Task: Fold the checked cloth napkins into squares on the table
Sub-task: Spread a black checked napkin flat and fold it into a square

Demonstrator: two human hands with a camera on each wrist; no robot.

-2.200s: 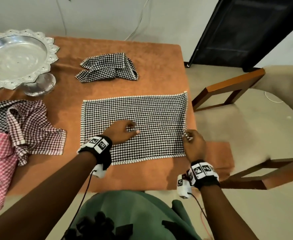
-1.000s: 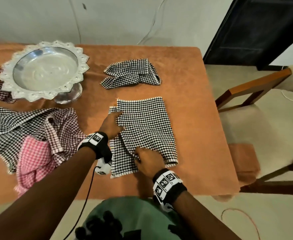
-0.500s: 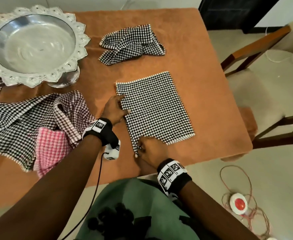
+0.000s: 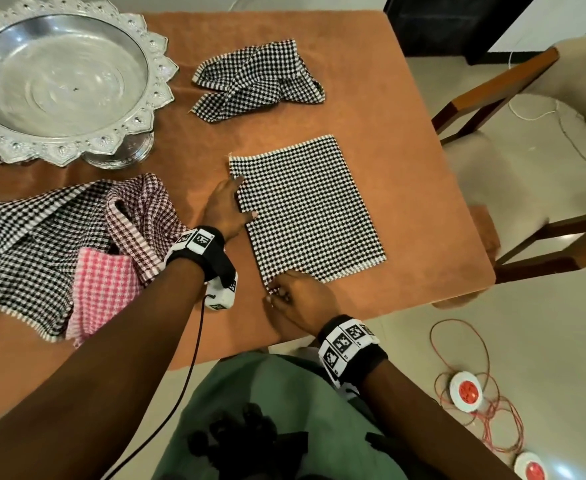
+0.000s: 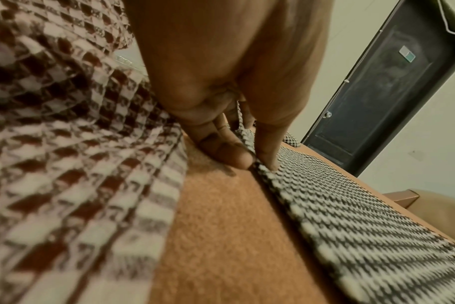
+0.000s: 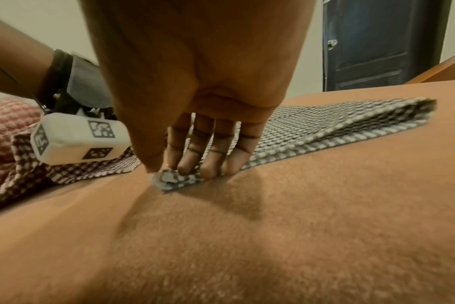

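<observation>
A black-and-white checked napkin (image 4: pixel 308 209), folded in half into a rectangle, lies flat on the orange-covered table (image 4: pixel 416 174). My left hand (image 4: pixel 230 209) is at the napkin's left edge. In the left wrist view that hand (image 5: pixel 249 158) pinches the edge of the napkin (image 5: pixel 351 216) between thumb and finger. My right hand (image 4: pixel 284 292) is at the near-left corner. The right wrist view shows this hand (image 6: pixel 185 170) with curled fingers and thumb pinching that corner of the napkin (image 6: pixel 325 123) against the table.
A crumpled black-and-white napkin (image 4: pixel 256 81) lies beyond the folded one. A heap of checked napkins (image 4: pixel 42 237), one of them pink (image 4: pixel 104 289), lies at the left. A silver pedestal bowl (image 4: pixel 59 74) stands far left. A chair (image 4: pixel 527 150) is right of the table.
The napkin lay spread wide; my right hand carried its right edge over to the left, halving it. Since half a second ago both hands have stayed at the left edge and corner.
</observation>
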